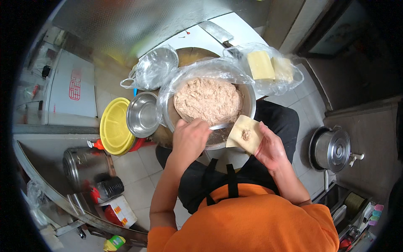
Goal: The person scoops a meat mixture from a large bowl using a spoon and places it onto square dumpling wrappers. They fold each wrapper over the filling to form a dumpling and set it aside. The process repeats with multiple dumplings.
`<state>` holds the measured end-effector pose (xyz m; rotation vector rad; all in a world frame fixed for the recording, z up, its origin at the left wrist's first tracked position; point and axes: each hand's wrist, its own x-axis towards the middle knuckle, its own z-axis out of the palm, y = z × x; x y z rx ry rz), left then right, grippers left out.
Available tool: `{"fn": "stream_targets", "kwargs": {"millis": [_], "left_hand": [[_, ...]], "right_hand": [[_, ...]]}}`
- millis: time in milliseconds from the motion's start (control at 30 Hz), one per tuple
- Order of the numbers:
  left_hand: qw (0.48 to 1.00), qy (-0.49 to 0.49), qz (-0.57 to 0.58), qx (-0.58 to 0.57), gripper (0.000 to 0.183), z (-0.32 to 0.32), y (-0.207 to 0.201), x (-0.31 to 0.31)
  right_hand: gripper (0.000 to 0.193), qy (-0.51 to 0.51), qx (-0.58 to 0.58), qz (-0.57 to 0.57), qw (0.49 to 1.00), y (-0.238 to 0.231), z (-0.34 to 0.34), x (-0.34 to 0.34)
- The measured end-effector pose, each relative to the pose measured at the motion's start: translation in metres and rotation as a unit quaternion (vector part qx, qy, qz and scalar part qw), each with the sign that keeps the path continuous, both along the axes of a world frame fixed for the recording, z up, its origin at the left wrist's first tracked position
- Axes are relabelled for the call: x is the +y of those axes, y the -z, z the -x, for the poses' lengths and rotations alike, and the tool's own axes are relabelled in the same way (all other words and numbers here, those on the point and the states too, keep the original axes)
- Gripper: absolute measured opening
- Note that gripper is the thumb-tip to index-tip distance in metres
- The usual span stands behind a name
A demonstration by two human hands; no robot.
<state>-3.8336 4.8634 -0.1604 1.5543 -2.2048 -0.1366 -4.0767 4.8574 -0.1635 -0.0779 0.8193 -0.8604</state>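
Observation:
My left hand [191, 140] is closed at the near rim of a large metal bowl [251, 103]. From its fingers a thin, shiny metal utensil [220, 126] points right; most of its handle is hidden. Pale pink minced meat filling [208, 98] is heaped in the bowl. My right hand [270, 147] has a square dough wrapper [252, 143] lying on its fingers, the thumb pressing its right edge. One small lump of filling [246, 134] sits at the wrapper's middle. Beyond the bowl, two stacks of wrappers [261, 66] rest on a clear plastic bag [296, 82].
A cleaver [215, 31] lies on the white tabletop [180, 40] at the back. Left of the bowl are a plastic-covered bowl [157, 65], an empty metal basin [142, 113] and a yellow colander [111, 126]. A lidded pot [333, 149] stands at the right.

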Motion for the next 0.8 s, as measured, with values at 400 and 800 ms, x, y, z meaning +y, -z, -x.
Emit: {"fn": "stream_targets", "kwargs": {"millis": [400, 800], "left_hand": [[0.982, -0.073, -0.136, 0.109, 0.011, -0.041, -0.032, 0.014], [0.861, 0.096, -0.29, 0.407, 0.036, 0.012, -0.042, 0.025]], "right_hand": [[0.042, -0.012, 0.05, 0.079, 0.996, -0.006, 0.018, -0.005], [0.054, -0.208, -0.115, 0.412, 0.88, -0.018, -0.004, -0.031]]}}
